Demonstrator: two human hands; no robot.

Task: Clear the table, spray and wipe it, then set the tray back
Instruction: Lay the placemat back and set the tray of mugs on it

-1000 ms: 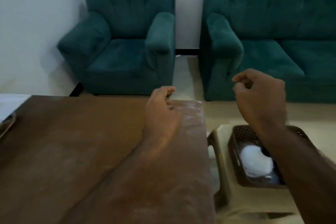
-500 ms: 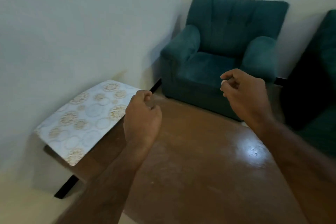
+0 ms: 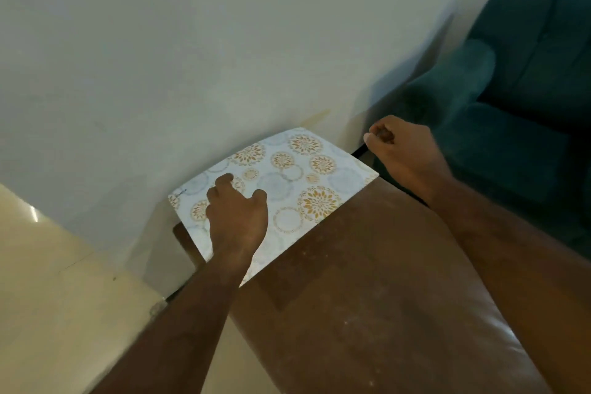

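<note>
while left hand reaches over tray, on table

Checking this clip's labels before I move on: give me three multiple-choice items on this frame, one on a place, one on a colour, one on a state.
1. Where does the patterned tray lie?
A. on the armchair
B. at the end of the brown table, by the wall
C. on the floor

2. What colour is the armchair?
A. teal
B. red
C. grey

3. How are the fingers of the right hand?
A. spread flat
B. curled in
C. wrapped round a bottle

Answers:
1 B: the tray overlaps the table's far end, right beside the wall.
2 A: its upholstery is teal all over.
3 B: the fingers fold towards the palm, and nothing shows in them.
</note>
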